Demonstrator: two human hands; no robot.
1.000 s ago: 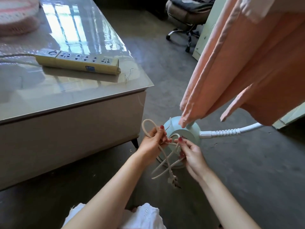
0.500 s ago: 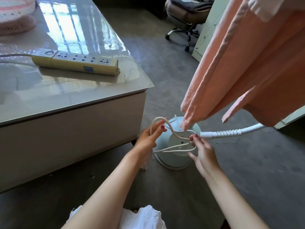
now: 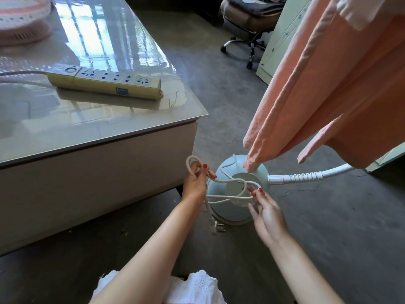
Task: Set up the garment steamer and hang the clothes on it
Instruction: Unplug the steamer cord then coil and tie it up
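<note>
From the head view, I am untangling the steamer's power cord (image 3: 228, 182) at lower centre: my left hand (image 3: 196, 183) grips one loop, my right hand (image 3: 266, 212) pinches strands over the one steamer base (image 3: 232, 189). One plug (image 3: 217, 227) dangles below. Next I would need slack to reach the single power strip (image 3: 105, 81), upper left. One peach garment (image 3: 333, 84) hangs right.

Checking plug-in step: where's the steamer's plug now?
Head view, low centre: plug dangles near the floor below the left hand, beside the steamer base, unplugged.
</note>
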